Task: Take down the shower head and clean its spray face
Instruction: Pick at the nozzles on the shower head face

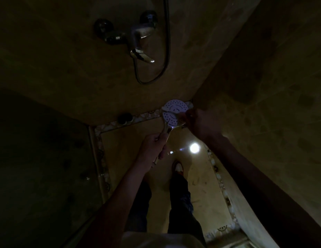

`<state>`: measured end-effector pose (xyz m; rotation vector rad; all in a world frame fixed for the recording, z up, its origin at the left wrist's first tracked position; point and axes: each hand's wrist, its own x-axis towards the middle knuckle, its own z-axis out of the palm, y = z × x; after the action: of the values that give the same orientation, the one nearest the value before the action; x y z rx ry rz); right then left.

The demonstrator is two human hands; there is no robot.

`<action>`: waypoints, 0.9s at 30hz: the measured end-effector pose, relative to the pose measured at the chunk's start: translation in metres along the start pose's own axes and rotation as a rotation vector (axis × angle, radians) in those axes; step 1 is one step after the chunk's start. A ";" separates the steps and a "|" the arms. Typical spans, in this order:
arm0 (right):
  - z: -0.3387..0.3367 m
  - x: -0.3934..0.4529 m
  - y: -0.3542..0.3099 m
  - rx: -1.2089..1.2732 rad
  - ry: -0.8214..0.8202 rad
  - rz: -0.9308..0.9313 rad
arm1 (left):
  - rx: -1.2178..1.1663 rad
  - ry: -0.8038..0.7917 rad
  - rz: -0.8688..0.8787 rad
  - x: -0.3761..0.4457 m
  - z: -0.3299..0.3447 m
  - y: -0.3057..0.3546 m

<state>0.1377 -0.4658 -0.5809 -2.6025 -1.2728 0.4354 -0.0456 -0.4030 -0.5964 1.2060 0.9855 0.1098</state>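
left hand [153, 146] is wrapped round the chrome handle of the shower head [175, 111], spray face just above it and turned up, right hand [201, 120] touching its edge (too dark to tell the grip); looks light, rigid, probably slippery, so keep hold of the handle.
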 end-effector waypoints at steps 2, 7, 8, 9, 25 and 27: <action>-0.011 0.009 0.006 -0.037 0.050 0.051 | 0.021 -0.009 0.015 -0.003 0.000 0.001; -0.010 -0.004 -0.002 -0.087 0.081 0.029 | -0.030 0.001 -0.012 -0.004 0.001 0.004; -0.003 -0.010 -0.004 -0.085 0.070 -0.014 | -0.029 0.007 -0.017 -0.004 0.001 0.003; 0.002 -0.014 -0.006 -0.097 0.045 -0.047 | -0.023 0.014 -0.017 -0.003 0.001 0.002; -0.025 -0.001 -0.015 -0.178 0.015 -0.029 | 0.013 0.040 -0.006 -0.011 -0.015 -0.001; -0.032 0.003 -0.015 -0.194 0.038 0.037 | 0.004 0.030 -0.007 -0.013 -0.016 0.001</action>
<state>0.1398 -0.4568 -0.5468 -2.7828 -1.3172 0.2796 -0.0640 -0.3979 -0.5889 1.2076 1.0158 0.1207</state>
